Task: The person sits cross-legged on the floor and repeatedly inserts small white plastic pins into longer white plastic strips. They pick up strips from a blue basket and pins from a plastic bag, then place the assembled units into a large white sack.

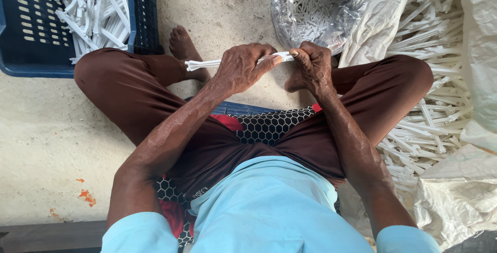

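The person sat cross-legged on the floor [46,139], both hands raised over the feet and clenched on one white plastic strip [207,64]. The left hand [240,69] gripped it near the middle, thumb stretched along it toward the right hand [310,67], which pinched the other end between thumb and curled fingers; the free end stuck out to the left, past the left knuckles. A blue crate [31,56] with more white strips lay at the upper left, a clear bag [290,4] of small white bits stood just beyond the hands, and a heap of strips [429,103] spilled from a white sack [466,191] on the right. Judging by the grip, the work was snapping or twisting a piece off the strip; it would go best with the thumbs kept close on either side of the break point, the bend short and sharp, and the hands held over the bag so that loose bits dropped in rather than onto the floor
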